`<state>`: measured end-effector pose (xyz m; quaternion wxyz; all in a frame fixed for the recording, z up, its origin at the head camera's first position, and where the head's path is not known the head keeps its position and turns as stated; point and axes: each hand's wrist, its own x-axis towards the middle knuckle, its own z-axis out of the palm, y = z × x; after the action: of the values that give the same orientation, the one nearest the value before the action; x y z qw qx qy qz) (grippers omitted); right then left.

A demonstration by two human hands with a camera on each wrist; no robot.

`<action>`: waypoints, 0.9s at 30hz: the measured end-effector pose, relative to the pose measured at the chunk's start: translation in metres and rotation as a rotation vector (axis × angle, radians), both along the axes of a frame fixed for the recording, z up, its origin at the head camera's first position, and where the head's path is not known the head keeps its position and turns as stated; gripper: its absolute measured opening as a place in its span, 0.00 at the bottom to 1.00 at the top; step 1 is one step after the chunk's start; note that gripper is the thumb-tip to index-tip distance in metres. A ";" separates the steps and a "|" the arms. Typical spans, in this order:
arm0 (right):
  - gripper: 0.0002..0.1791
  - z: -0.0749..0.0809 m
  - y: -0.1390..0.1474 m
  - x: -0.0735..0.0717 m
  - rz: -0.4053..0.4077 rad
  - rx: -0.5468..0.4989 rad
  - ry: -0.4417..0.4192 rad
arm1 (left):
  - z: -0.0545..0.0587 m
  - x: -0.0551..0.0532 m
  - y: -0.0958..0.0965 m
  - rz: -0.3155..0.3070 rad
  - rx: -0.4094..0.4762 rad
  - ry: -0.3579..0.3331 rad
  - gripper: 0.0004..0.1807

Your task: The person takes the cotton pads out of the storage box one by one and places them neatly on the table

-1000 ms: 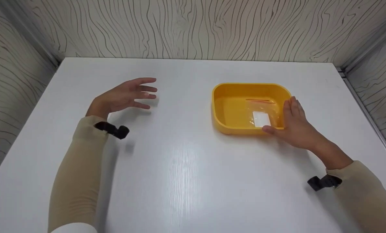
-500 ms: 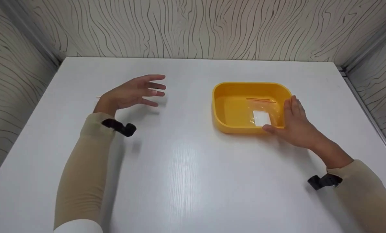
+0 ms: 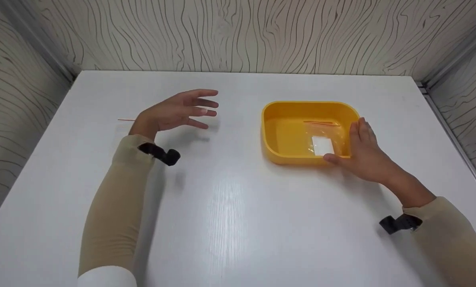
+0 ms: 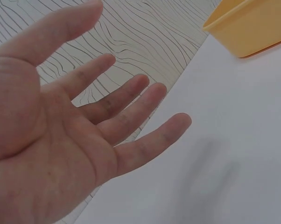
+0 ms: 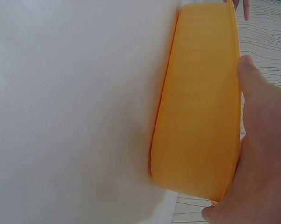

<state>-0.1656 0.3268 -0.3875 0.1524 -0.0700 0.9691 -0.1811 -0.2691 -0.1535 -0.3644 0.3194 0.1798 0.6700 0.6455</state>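
A yellow plastic box [image 3: 279, 139], rounded at its corners and without a lid, stands on the white table. Inside, toward its right, lies a clear zip bag [image 3: 315, 131] with a red strip along its top and a white square [image 3: 322, 146] in or on it. At the near right corner, my right hand [image 3: 367, 159] rests against the box, thumb on the near rim and fairly straight fingers along the right side. My left hand [image 3: 178, 111] hovers left of the box, fingers spread and holding nothing; the left wrist view shows its bare palm [image 4: 56, 135].
A thin reddish line [image 3: 126, 119] shows on the table behind my left wrist; what it belongs to is unclear. Wood-patterned panels [image 3: 230, 36] border the table [image 3: 222, 199] at the back and sides. Each wrist carries a small black camera mount [image 3: 160, 153].
My left hand has moved right and slightly away from me, toward the box, with its fingers still spread. A thin red line has come into view behind its wrist. The right hand and box stay put.
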 end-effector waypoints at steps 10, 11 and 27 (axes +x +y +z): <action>0.72 -0.001 0.001 -0.001 0.010 0.003 0.014 | 0.003 -0.002 0.014 -0.022 0.013 0.001 0.35; 0.72 -0.001 0.001 -0.001 0.009 0.003 0.013 | 0.003 -0.003 0.016 -0.021 0.007 0.002 0.35; 0.73 -0.001 0.000 -0.001 -0.004 0.014 0.003 | 0.011 -0.007 0.046 -0.055 -0.002 0.023 0.34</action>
<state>-0.1665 0.3265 -0.3882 0.1512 -0.0672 0.9706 -0.1747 -0.2764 -0.1079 -0.3535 0.3297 0.2051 0.6691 0.6337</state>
